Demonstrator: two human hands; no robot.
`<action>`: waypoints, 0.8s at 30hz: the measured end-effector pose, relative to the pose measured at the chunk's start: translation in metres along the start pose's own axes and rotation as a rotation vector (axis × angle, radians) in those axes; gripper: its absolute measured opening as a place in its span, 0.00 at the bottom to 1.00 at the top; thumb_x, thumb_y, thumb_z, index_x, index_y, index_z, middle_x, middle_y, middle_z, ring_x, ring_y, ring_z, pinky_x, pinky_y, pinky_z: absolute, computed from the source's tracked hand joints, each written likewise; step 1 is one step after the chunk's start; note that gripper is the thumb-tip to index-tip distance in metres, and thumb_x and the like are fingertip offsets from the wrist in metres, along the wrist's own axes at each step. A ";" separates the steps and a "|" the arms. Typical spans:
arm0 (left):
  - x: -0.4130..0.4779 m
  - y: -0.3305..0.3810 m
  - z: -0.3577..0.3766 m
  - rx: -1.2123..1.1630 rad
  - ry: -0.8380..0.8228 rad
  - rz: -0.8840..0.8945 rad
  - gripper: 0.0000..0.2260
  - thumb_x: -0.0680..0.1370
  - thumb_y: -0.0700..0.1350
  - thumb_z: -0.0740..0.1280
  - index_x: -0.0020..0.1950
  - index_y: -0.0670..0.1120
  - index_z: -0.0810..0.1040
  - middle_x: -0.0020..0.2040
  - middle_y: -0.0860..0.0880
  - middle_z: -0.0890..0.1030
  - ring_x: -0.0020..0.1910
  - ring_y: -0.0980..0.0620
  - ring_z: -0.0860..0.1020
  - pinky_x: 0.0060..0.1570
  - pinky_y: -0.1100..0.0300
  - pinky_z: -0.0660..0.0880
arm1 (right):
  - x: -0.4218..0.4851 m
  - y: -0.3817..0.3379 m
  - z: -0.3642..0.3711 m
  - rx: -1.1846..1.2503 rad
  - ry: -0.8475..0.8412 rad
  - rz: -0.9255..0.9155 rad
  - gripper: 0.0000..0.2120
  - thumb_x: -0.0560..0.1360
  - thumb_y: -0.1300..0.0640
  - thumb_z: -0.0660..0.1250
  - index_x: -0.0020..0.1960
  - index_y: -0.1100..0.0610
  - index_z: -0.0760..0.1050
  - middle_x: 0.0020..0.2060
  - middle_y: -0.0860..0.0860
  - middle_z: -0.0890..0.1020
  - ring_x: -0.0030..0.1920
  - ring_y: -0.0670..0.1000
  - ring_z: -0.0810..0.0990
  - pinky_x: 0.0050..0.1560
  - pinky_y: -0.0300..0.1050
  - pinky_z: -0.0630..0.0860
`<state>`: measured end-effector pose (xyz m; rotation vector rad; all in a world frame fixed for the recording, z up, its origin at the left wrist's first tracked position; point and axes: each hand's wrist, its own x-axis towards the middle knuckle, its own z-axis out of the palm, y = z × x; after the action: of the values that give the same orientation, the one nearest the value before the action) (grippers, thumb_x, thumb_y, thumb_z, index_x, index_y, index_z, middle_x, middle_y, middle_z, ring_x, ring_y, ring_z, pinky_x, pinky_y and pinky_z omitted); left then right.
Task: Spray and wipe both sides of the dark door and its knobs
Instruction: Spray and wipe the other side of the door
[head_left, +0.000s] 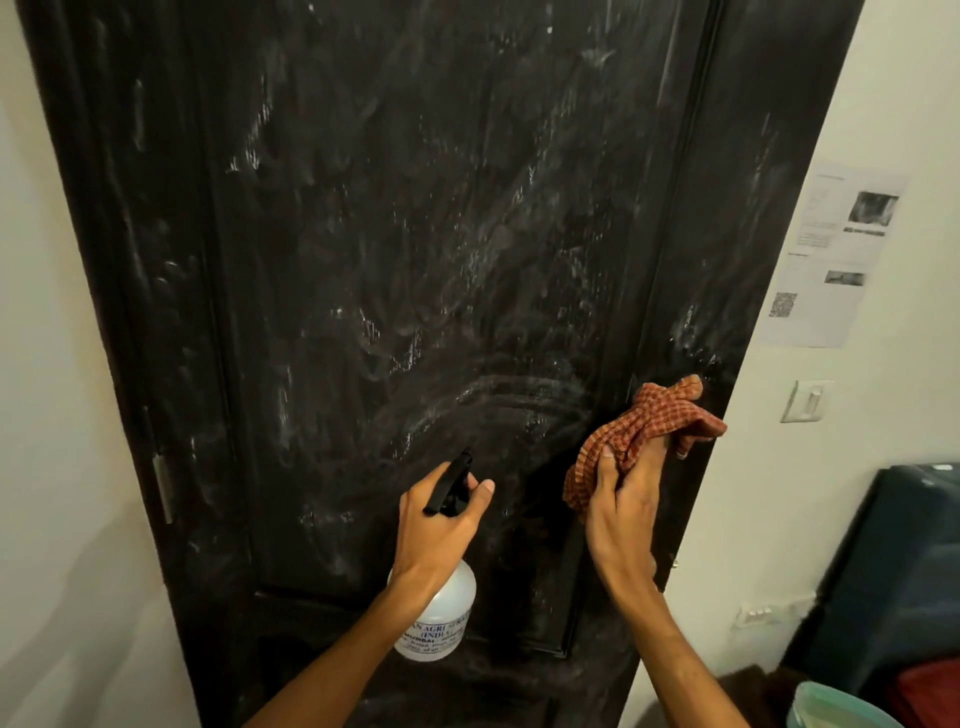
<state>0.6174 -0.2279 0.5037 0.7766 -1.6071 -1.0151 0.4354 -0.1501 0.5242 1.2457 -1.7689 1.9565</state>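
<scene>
The dark door (395, 260) fills the view, smeared with whitish streaks across its panel. My left hand (434, 525) grips the black trigger head of a clear spray bottle (441, 618) with blue print, nozzle aimed at the lower panel. My right hand (621, 514) holds a bunched orange checked cloth (649, 421) pressed against the door's right side, near its edge. The cloth covers that spot, so no knob shows.
A white wall with a taped paper sheet (831, 260) and a light switch (808, 400) lies right of the door. A dark bag or case (898, 571) and a teal bucket rim (831, 706) sit at the lower right. A hinge (163, 488) shows at the left edge.
</scene>
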 end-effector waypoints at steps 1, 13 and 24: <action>0.004 0.004 0.000 -0.004 0.006 0.008 0.10 0.78 0.48 0.75 0.39 0.51 0.78 0.29 0.53 0.77 0.28 0.55 0.75 0.34 0.54 0.75 | 0.005 -0.002 0.003 -0.018 0.008 -0.015 0.32 0.83 0.52 0.58 0.82 0.42 0.47 0.78 0.39 0.56 0.79 0.38 0.55 0.79 0.45 0.53; 0.060 0.083 0.029 0.028 0.033 0.152 0.12 0.77 0.48 0.76 0.37 0.49 0.77 0.27 0.53 0.76 0.24 0.57 0.74 0.31 0.54 0.74 | 0.077 -0.021 0.005 -0.094 0.065 -0.189 0.27 0.84 0.52 0.58 0.81 0.52 0.57 0.79 0.55 0.60 0.81 0.57 0.55 0.80 0.53 0.53; 0.127 0.204 0.050 0.002 0.016 0.209 0.14 0.77 0.50 0.76 0.38 0.43 0.79 0.29 0.41 0.80 0.21 0.49 0.73 0.28 0.59 0.71 | 0.181 -0.082 0.005 -0.299 0.199 -0.430 0.22 0.81 0.61 0.64 0.73 0.61 0.66 0.76 0.63 0.60 0.76 0.64 0.57 0.76 0.55 0.59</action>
<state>0.5373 -0.2387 0.7360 0.6024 -1.6375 -0.8554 0.3803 -0.1997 0.7081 1.1632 -1.4782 1.4606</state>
